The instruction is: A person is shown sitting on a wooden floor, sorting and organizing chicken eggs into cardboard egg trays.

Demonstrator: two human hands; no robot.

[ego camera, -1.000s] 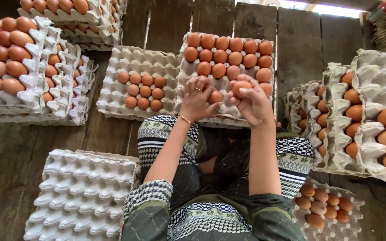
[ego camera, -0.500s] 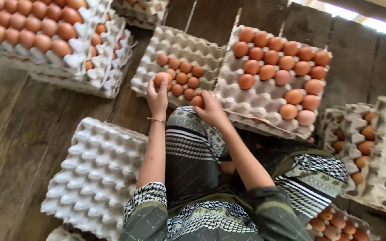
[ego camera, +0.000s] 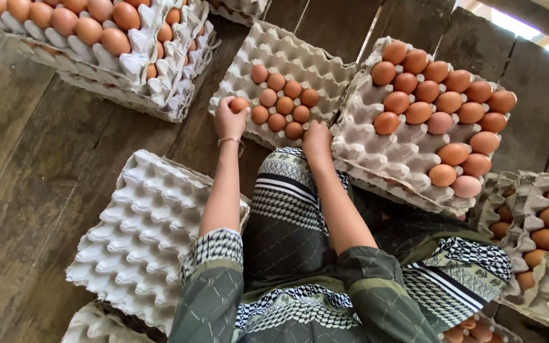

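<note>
Now left hand (ego camera: 230, 119) cups an egg (ego camera: 239, 103); right hand (ego camera: 317, 141) rests on tray (ego camera: 300, 54).

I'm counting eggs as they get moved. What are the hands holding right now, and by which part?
The left hand grips an egg around its side, over the middle tray. Whether the right hand holds anything cannot be told.

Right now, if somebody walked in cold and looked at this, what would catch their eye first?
Brown eggs everywhere: a half-filled grey pulp egg tray right of centre, stacked full trays at top left, more at the right edge. In the middle, the left hand sets a brown egg at the near edge of a smaller tray, while the right hand rests on that tray's front rim. An empty tray lies at lower left on the dark wooden floor.
</note>
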